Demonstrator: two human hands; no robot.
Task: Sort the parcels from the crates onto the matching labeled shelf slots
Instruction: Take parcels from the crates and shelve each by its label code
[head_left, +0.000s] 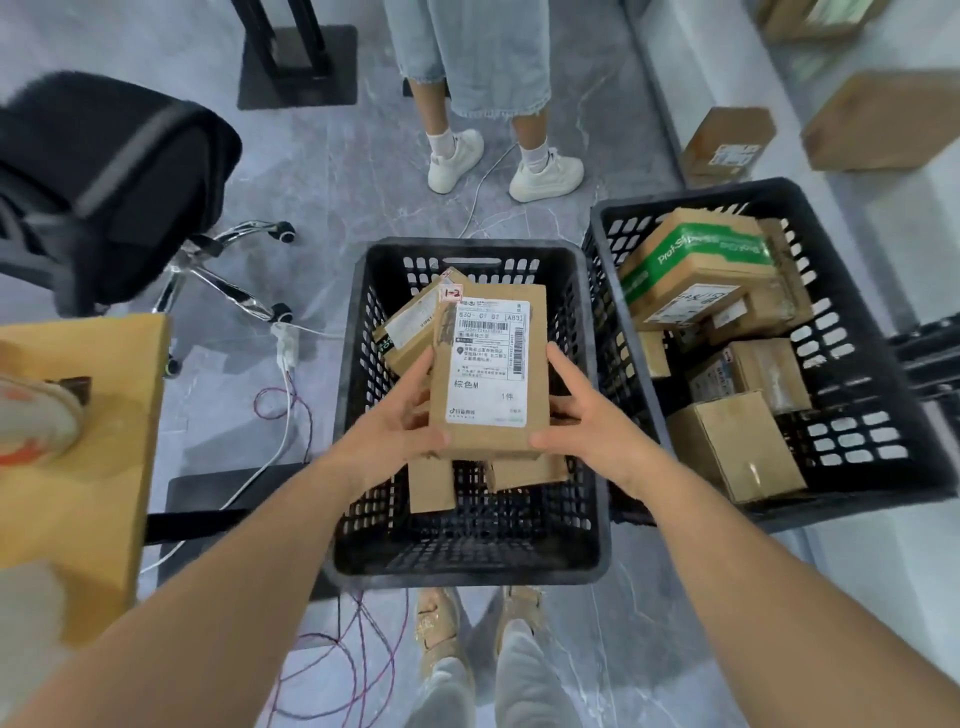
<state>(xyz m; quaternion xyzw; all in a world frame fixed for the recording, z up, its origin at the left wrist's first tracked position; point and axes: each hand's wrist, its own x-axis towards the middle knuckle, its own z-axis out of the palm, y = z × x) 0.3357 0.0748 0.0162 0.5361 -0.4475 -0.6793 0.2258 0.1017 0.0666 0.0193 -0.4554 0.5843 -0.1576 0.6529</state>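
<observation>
A flat brown parcel (488, 371) with a white shipping label and a small red "1-2" tag at its top is held over the middle black crate (467, 561). My left hand (395, 415) grips its left edge and my right hand (587, 415) grips its right edge, thumbs at the lower corners. Under it in the crate lie other brown parcels, one (410, 327) at the back left and flatter ones (431, 486) below. A second black crate (831, 483) to the right holds several boxes, one with a green band (691, 249).
A person in pale trousers and white shoes (454, 156) stands beyond the crates. A black office chair (119, 187) is at left, a wooden table (78, 467) at lower left, and cables (291, 405) run over the floor. Cardboard boxes (727, 143) sit at upper right.
</observation>
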